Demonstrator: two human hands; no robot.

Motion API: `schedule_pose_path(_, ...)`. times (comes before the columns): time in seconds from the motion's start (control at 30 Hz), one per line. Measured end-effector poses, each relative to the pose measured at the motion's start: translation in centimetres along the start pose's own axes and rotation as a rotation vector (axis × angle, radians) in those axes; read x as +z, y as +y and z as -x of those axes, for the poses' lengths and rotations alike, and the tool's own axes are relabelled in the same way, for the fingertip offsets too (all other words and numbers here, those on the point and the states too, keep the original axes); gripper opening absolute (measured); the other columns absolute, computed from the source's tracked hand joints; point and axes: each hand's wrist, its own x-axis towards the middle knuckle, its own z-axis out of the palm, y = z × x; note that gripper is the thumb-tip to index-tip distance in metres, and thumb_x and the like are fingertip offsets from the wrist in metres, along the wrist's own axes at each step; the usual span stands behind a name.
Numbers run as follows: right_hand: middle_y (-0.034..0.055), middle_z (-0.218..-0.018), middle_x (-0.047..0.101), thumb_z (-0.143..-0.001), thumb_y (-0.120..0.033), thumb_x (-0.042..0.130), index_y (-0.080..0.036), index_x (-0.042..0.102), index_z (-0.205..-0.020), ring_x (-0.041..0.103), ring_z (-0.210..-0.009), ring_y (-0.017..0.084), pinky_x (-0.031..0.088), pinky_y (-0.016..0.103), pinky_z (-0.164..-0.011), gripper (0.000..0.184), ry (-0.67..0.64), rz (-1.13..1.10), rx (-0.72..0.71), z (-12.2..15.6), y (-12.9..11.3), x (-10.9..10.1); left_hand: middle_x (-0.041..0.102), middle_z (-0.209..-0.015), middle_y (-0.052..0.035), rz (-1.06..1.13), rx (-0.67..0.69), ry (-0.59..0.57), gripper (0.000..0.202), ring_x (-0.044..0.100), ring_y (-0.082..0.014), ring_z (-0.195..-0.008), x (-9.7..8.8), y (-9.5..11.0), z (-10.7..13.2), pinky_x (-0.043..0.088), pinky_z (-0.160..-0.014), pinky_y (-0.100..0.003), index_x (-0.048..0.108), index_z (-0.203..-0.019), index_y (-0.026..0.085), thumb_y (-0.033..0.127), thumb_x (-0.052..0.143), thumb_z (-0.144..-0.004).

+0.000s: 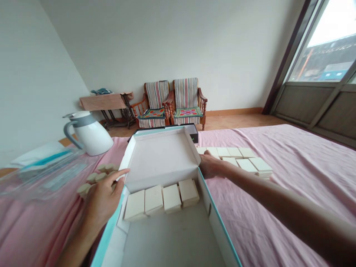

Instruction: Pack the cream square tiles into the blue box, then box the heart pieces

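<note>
A white cardboard box with turquoise edges lies open before me, its lid raised at the far side. Inside, along the far end, stand several stacks of cream square pieces in a row. My left hand grips the box's left side by the lid hinge, thumb and forefinger at the edge. Beyond the lid's right flap, my right hand reaches down at the near left end of more cream square stacks on the pink cloth. Its fingers are mostly hidden, so I cannot tell what they hold.
Round cream pieces lie left of the box. A white and grey jug and clear plastic packaging are further left. Behind the lid sits a black box. Pink cloth covers the surface; two chairs stand beyond.
</note>
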Motion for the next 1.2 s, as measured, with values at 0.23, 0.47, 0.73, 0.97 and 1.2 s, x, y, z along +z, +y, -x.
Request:
schedule_pose_path(0.23, 0.0122, -0.106, 0.062, -0.061, -0.028, 0.066, -0.015, 0.051, -0.105, 0.058, -0.098, 0.028, 0.038, 0.033, -0.076, 0.048, 0.149, -0.122, 0.159, 1.1, 1.6, -3.1, 0.048, -0.044, 0.0037, 0.040, 0.014, 0.039, 0.043, 0.039, -0.0137, -0.037, 0.0, 0.7, 0.1, 0.029, -0.046, -0.025, 0.070, -0.106, 0.020, 0.040, 0.040, -0.082)
schedule_pose_path(0.47, 0.0087, -0.094, 0.061, -0.063, -0.028, 0.064, -0.015, 0.047, -0.107, 0.057, -0.079, 0.020, 0.038, 0.026, -0.061, 0.049, 0.299, -0.184, 0.196, 4.4, -2.5, -9.2, 0.050, -0.042, 0.0026, 0.072, 0.028, 0.060, 0.041, 0.044, -0.0151, -0.039, -0.5, 1.3, 0.3, 0.033, -0.047, -0.025, 0.072, -0.103, 0.018, 0.036, 0.042, -0.081)
schedule_pose_path(0.73, 0.0138, -0.093, 0.063, -0.060, -0.022, 0.064, -0.009, 0.052, -0.101, 0.062, -0.077, 0.023, 0.049, 0.033, -0.066, 0.044, 0.025, -0.105, -0.286, 2.8, -16.8, -6.0, 0.068, -0.062, -0.0023, 0.159, 0.066, 0.088, 0.038, 0.059, -0.0170, -0.055, -0.1, 0.9, 0.2, 0.041, -0.054, -0.024, 0.072, -0.102, 0.017, 0.032, 0.043, -0.082)
schedule_pose_path(0.97, 0.0152, -0.091, 0.063, -0.061, -0.028, 0.066, -0.007, 0.055, -0.105, 0.062, -0.072, 0.025, 0.052, 0.036, -0.057, 0.050, -0.135, -0.024, -0.409, 0.5, -21.6, -2.7, 0.073, -0.079, -0.0057, 0.309, 0.077, 0.128, 0.036, 0.062, -0.0167, -0.061, 0.9, 0.1, 0.4, 0.044, -0.057, -0.024, 0.072, -0.101, 0.015, 0.030, 0.045, -0.083)
schedule_pose_path(1.2, 0.0177, -0.099, 0.061, -0.060, -0.035, 0.071, -0.005, 0.052, -0.111, 0.062, -0.083, 0.029, 0.054, 0.040, -0.067, 0.062, -0.105, -0.031, -0.317, -0.3, -22.7, -0.6, 0.074, -0.084, -0.0063, 0.354, 0.098, 0.143, 0.035, 0.065, -0.0174, -0.068, 1.2, -0.3, 0.3, 0.047, -0.064, -0.025, 0.072, -0.101, 0.016, 0.029, 0.045, -0.083)
